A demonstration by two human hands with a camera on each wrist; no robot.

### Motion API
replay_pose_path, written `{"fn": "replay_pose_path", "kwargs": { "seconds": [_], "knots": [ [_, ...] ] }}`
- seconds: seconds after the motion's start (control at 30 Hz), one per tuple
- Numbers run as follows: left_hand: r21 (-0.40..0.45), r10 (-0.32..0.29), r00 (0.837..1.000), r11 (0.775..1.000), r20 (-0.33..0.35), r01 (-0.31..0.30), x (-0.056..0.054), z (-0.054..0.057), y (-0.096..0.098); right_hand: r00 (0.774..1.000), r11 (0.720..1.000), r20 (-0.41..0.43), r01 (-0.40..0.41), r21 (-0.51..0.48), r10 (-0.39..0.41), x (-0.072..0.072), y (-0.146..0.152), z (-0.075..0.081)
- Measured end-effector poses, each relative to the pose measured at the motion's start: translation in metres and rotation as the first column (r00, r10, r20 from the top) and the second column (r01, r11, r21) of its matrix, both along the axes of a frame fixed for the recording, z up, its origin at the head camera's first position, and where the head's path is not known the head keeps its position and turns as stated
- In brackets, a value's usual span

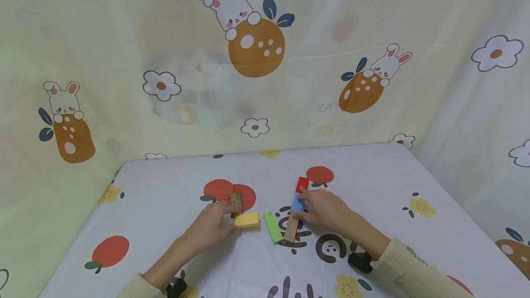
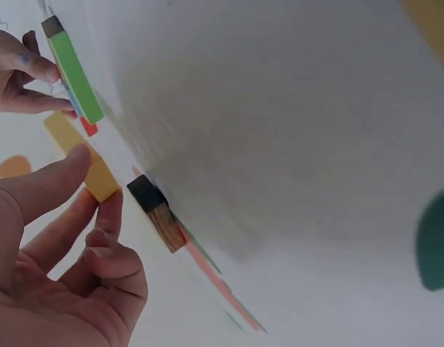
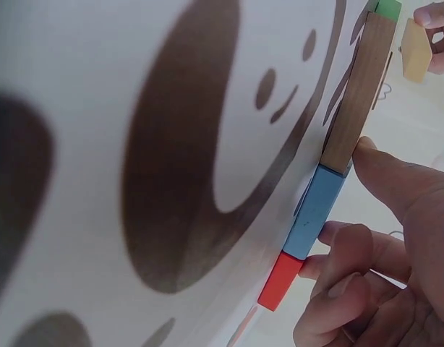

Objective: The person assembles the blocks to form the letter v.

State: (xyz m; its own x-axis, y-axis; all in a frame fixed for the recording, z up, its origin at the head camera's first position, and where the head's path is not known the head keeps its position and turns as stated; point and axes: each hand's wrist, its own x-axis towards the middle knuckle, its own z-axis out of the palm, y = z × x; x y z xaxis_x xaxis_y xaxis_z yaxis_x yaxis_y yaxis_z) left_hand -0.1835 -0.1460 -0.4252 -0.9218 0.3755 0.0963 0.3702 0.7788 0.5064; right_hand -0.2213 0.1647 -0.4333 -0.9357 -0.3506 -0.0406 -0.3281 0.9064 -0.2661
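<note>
Left hand point(image 1: 213, 225): fingers pinch the yellow block point(image 1: 246, 220), its long axis pointing sideways toward the green block point(image 1: 273, 228), which lies just right, nearly crosswise. Right hand point(image 1: 325, 206): fingers touch the brown block point(image 1: 291, 228), blue block point(image 1: 296, 203) and red block point(image 1: 302, 183) row; whether gripping, cannot tell.

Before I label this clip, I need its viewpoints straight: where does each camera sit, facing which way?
Head: on the head, facing forward and down at the tablecloth; left hand, right hand and sleeves show.
Left wrist: worn there, facing the left hand pinching the yellow block; the right hand shows beyond.
Right wrist: worn there, facing the right hand touching the brown block, blue block and red block; left fingers show.
Both wrist views include the yellow block and green block.
</note>
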Motion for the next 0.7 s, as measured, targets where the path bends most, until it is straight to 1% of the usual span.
{"fn": "replay_pose_path", "kwargs": {
  "seconds": [0.13, 0.27, 0.53, 0.6, 0.7],
  "knots": [
    [-0.013, 0.001, 1.000, 1.000, -0.005, -0.002, -0.003, 0.001, 0.003, 1.000, 1.000, -0.001, 0.003, 0.010, -0.003, 0.001, -0.001, 0.001],
    [-0.027, 0.005, 1.000, 1.000, -0.024, -0.005, -0.006, 0.001, 0.005, 1.000, 1.000, 0.003, 0.006, 0.021, -0.006, 0.001, -0.002, 0.001],
    [-0.001, -0.014, 0.998, 1.000, -0.061, 0.014, -0.015, 0.001, 0.012, 1.000, 0.999, 0.007, 0.014, 0.039, -0.014, 0.001, -0.002, -0.001],
    [-0.001, -0.012, 0.998, 1.000, -0.066, 0.012, -0.018, 0.000, 0.013, 1.000, 0.999, 0.005, 0.013, 0.040, -0.014, 0.001, -0.002, -0.001],
    [0.003, 0.008, 0.998, 1.000, -0.059, -0.008, -0.022, 0.000, 0.016, 1.000, 0.999, 0.001, 0.011, 0.037, -0.011, 0.000, -0.002, 0.000]
  ]
}}
